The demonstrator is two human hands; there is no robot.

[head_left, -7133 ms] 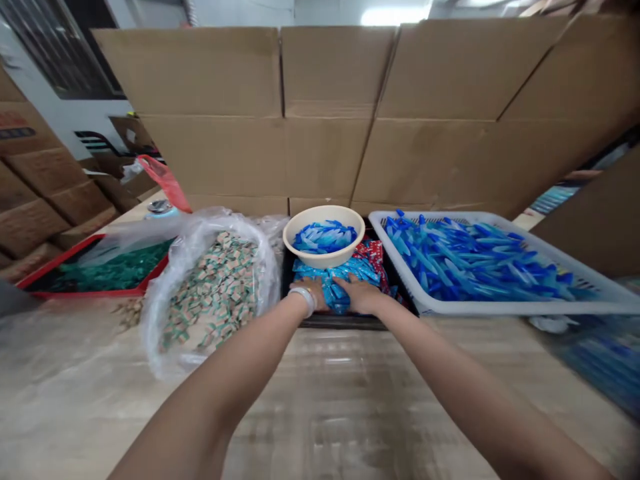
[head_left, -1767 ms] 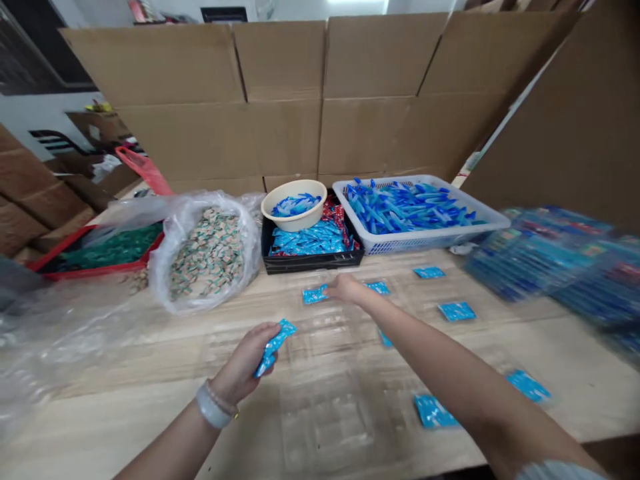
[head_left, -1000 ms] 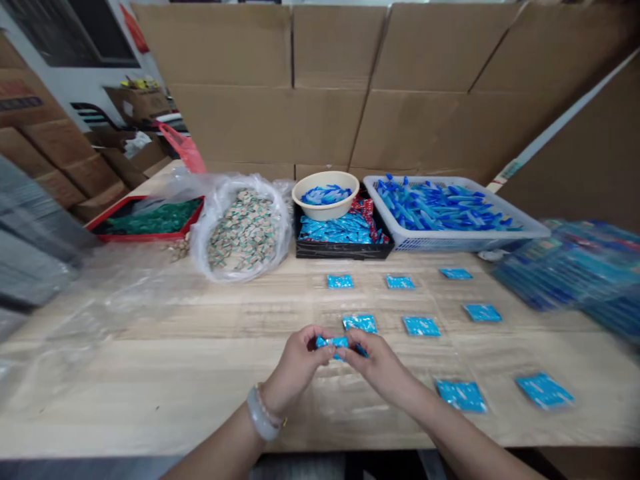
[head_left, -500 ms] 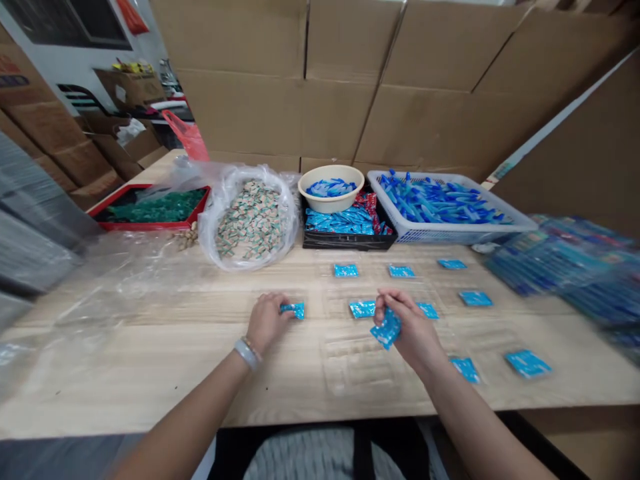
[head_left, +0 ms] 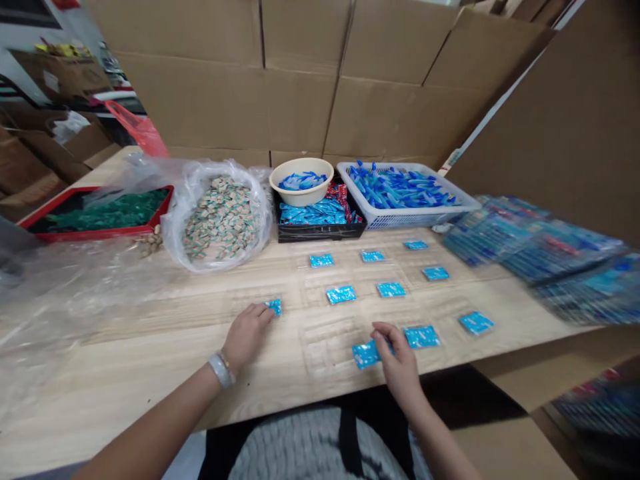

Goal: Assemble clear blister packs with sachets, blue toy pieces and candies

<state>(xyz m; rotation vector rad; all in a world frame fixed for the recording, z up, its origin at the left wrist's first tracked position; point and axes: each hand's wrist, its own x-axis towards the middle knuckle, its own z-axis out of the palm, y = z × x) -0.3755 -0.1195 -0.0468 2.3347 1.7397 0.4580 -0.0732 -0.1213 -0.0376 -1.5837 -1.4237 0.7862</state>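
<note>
Several small blue packets [head_left: 341, 294] lie in rows in clear blister trays [head_left: 330, 337] on the wooden table [head_left: 150, 373]. My left hand [head_left: 246, 333] rests on the table with its fingers curled onto one blue packet [head_left: 275, 306] at the left end of the rows. My right hand [head_left: 399, 358] is near the table's front edge, and its fingertips pinch another blue packet [head_left: 366, 353] that lies flat in a tray. One more packet [head_left: 421, 336] sits just to the right of that hand.
At the back stand a black tray of blue packets [head_left: 320, 231], a cream bowl [head_left: 301, 193], a white basket of blue pieces [head_left: 415, 218], a clear bag of small sachets [head_left: 220, 217] and a red tray [head_left: 95, 232]. Cardboard boxes [head_left: 300, 87] wall the table. Blue card stacks [head_left: 530, 243] lie at the right.
My right hand has lowered its packet from mid-air onto a tray near the front edge. My left hand stays on its packet. The view has shifted.
</note>
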